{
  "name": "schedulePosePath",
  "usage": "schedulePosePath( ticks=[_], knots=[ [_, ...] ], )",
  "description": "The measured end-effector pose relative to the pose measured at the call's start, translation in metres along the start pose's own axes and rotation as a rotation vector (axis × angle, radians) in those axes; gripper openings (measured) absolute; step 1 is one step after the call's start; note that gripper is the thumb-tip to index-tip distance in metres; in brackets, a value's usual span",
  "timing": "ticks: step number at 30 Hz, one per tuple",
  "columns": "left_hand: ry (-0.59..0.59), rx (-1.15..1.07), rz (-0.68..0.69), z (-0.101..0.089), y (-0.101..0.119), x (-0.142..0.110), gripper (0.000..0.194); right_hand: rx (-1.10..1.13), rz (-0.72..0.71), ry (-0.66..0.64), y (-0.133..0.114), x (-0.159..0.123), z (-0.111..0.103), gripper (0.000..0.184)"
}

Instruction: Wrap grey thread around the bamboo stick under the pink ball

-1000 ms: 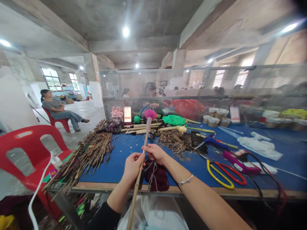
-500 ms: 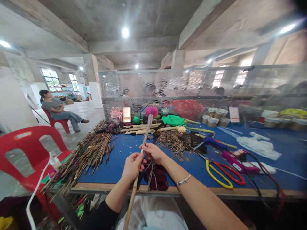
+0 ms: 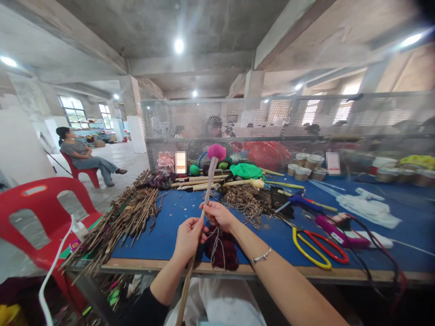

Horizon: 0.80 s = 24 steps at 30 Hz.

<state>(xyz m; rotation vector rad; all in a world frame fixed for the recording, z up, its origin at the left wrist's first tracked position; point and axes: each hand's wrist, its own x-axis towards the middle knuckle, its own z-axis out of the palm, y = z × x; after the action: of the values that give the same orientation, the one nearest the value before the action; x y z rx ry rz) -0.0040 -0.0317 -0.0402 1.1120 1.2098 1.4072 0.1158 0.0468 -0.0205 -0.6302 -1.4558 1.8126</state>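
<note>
The left hand [image 3: 189,236] has its fingers [image 3: 195,222] closed round the stick [image 3: 186,288], thumb on top, the other fingertips showing at the stick's far side. The right hand [image 3: 219,216] pinches the same stick just above, thumb and forefinger meeting on it and the remaining fingers curled beneath. The two hands are close together over the front of the bench [image 3: 163,244].

The stick slants up and away from the person's lap, past the bench's front edge, and its far end carries a pink ball [image 3: 216,152]; its upper part is wrapped in something pale grey.

The left forearm comes up from the lower left, in a black sleeve [image 3: 146,304]. The right forearm, bare with a silver bracelet [image 3: 261,256] near the wrist, reaches in from the lower right.

Below the right hand lies a dark red cloth [image 3: 222,251] with loose grey yarn [image 3: 217,244] over it. To its right are yellow-and-red-handled scissors [image 3: 314,246]; to the left, a heap of twigs [image 3: 127,213]. A green cloth [image 3: 247,170] lies beyond the hands, near the mesh screen [image 3: 190,122].
</note>
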Motion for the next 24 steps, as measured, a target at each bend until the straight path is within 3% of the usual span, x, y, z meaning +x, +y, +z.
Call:
schedulePosePath(
  ticks=[4,9,16,19,21,24],
  knots=[
    [-0.058,0.013,-0.094,-0.002,0.005,0.0,0.037,-0.043,0.006,0.047,0.003,0.002,0.0,0.042],
    [0.145,0.304,0.187,-0.006,0.007,-0.001,0.025,-0.115,-0.053,0.15,0.007,0.005,0.001,0.042],
    [-0.052,0.03,-0.065,-0.005,0.004,0.002,0.041,0.012,0.004,-0.01,-0.002,-0.002,0.002,0.048],
    [-0.111,0.007,-0.141,-0.007,0.011,0.0,0.043,-0.009,0.016,0.01,0.001,-0.001,0.001,0.045],
    [-0.04,0.129,-0.068,-0.009,0.016,-0.002,0.037,-0.067,0.011,0.055,0.005,0.002,0.0,0.043],
    [0.099,0.341,0.17,-0.011,0.017,-0.005,0.025,-0.135,-0.01,0.089,0.008,0.004,0.0,0.041]
  ],
)
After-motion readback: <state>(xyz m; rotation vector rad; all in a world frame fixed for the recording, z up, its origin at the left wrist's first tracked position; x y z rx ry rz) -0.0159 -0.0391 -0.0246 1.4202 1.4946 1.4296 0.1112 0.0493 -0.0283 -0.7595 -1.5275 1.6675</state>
